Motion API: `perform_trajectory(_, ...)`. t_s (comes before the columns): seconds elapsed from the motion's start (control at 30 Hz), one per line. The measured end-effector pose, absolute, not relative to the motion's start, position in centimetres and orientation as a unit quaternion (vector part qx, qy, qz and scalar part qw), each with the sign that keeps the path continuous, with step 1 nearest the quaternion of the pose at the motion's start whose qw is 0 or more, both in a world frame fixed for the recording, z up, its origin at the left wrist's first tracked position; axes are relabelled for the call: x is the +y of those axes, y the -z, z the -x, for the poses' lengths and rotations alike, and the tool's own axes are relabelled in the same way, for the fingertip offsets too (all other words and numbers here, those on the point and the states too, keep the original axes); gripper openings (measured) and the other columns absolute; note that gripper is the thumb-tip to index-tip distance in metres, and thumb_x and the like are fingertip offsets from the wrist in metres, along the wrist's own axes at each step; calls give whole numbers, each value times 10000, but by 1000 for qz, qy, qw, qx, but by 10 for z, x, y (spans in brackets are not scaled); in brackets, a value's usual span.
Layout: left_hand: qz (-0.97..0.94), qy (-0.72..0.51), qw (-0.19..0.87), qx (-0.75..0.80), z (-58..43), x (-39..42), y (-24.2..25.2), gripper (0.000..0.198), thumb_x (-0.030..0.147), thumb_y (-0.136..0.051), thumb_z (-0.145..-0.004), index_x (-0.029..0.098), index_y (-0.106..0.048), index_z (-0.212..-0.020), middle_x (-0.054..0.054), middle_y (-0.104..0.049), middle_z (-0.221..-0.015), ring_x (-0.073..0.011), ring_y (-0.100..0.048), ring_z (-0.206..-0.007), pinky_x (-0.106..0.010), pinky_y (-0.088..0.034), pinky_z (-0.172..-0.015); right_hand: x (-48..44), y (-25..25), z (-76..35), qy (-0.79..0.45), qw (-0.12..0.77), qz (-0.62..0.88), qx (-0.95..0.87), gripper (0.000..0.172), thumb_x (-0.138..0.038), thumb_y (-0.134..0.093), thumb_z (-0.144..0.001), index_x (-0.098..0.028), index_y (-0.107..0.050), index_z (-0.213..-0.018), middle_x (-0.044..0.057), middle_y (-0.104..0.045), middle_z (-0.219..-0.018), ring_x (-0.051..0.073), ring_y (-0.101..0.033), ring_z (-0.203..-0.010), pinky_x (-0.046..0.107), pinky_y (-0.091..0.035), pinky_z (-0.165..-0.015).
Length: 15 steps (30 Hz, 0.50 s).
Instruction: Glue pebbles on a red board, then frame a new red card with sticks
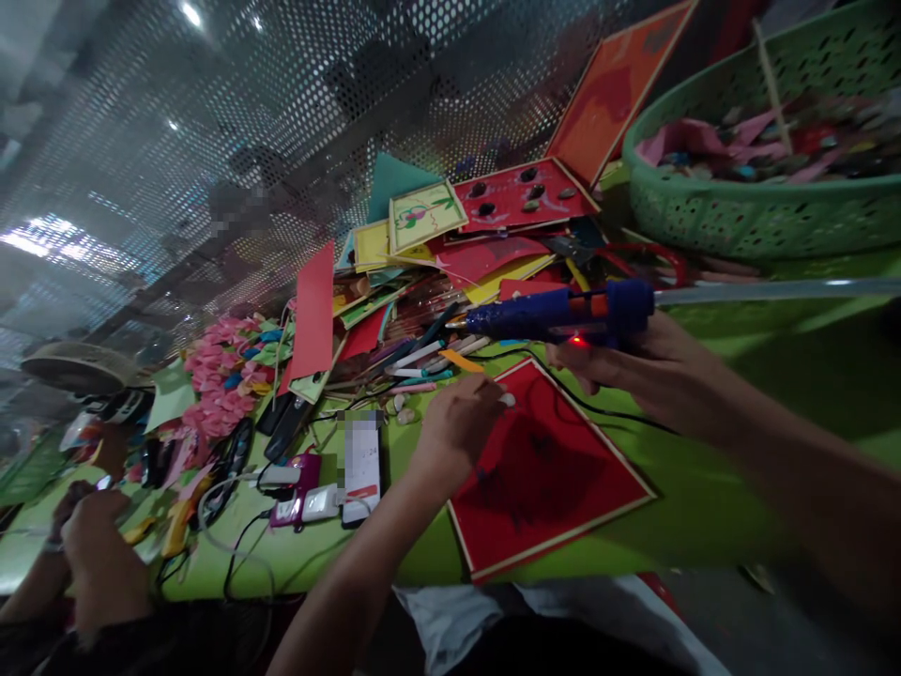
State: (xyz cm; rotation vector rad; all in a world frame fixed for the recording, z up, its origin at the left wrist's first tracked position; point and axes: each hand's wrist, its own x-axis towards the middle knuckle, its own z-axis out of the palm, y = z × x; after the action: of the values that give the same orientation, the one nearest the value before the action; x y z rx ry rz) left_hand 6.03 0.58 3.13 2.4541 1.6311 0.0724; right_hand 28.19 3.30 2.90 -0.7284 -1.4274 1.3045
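My right hand (626, 371) is wrapped round a blue hot glue gun (535, 314), its nozzle pointing left and a red light glowing on its side. A clear glue stick (760, 291) trails from its rear. Below it lies a red square board (556, 479) with a pale border and dark marks. My left hand (457, 422) is over the board's upper left edge, fingers curled together. At its fingertips is a small white pebble (508, 400); the exact grip is partly hidden.
A green basket (739, 216) of pebbles and paper stands at upper right. Cards, coloured paper and pens (422, 352) pile up behind the board. A phone (362, 469) and a purple power strip (296, 493) lie left. Another person's hands (95, 526) are at far left.
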Motion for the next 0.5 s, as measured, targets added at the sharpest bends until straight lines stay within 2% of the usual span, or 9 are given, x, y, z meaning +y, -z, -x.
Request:
perform_trajectory(0.2,-830,-33,102,547,-62,10,-24,139,183,-612,-1002,168,-744,-1041,-99,-755,-1112,-229,-716,-1064,-310,-522,-924,30,-36,-280,-548,507,299,-594,249,-426,-793,-830,-213,-669,-793,-40,-639,-772,122,-483,-631,255,-384,-604)
perform_trajectory(0.4,-832,-32,103,544,-61,12,-21,137,185,-617,-999,152,-744,-959,-104,-762,-1038,-226,-724,-1017,-307,-527,-907,27,-43,-281,-541,502,316,-596,313,-495,-793,-819,-228,-651,-740,-52,-549,-651,127,-463,-604,256,-395,-601)
perform_trajectory(0.5,-836,-34,99,539,-60,13,-17,135,172,-614,-993,157,-745,-959,-106,-762,-1016,-225,-726,-982,-304,-528,-876,27,-37,-284,-530,491,340,-602,316,-524,-766,-838,-232,-665,-774,-35,-583,-703,136,-492,-612,261,-389,-567)
